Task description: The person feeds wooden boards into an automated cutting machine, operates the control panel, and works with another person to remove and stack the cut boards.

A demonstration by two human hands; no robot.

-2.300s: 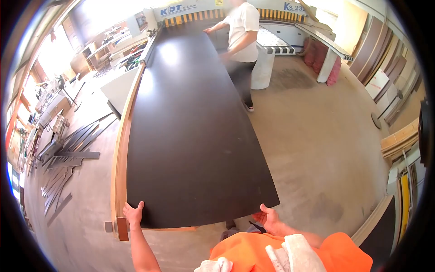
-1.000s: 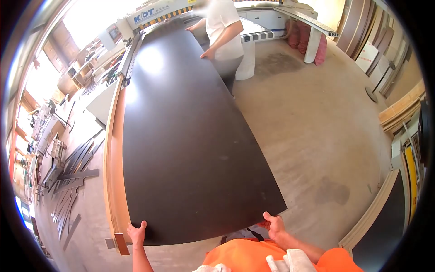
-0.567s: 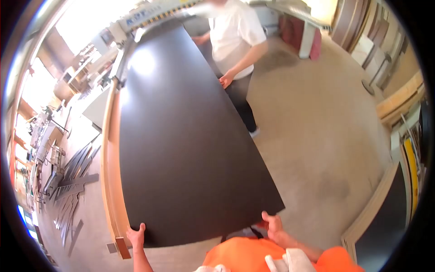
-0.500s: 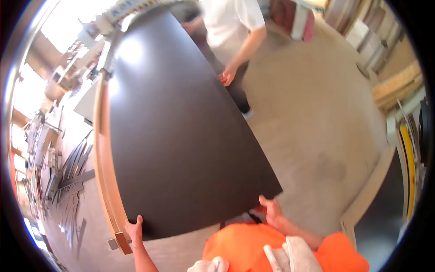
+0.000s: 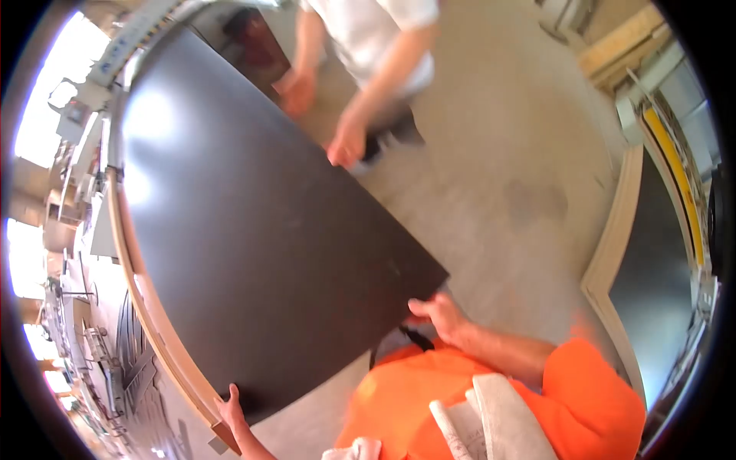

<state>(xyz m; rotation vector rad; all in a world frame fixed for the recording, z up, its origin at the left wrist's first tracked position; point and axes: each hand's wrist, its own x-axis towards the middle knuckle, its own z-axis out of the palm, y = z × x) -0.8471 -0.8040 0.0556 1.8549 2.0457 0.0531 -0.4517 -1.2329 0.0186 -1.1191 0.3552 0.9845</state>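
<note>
A large dark panel (image 5: 284, 238) stretches from near my body toward the upper left. My left hand (image 5: 232, 409) grips its near left corner, thumb on top. Near the right corner, my right hand (image 5: 441, 316) holds the near edge, thumb above and fingers hidden underneath. A person in a white shirt (image 5: 368, 38) stands at the panel's right edge. One of that person's hands (image 5: 347, 142) is at the edge, and the other, blurred, is close to it farther up.
A wooden rail (image 5: 153, 337) runs along the panel's left side. Dark strips (image 5: 138, 360) lie on the floor beyond it. Another dark panel with a pale border (image 5: 652, 284) is at the right. Timber pieces (image 5: 625, 46) are at the upper right.
The view has turned, so the panel now slants to the upper left. The co-worker has come nearer along the panel's right edge. Both my hands have stayed on the panel.
</note>
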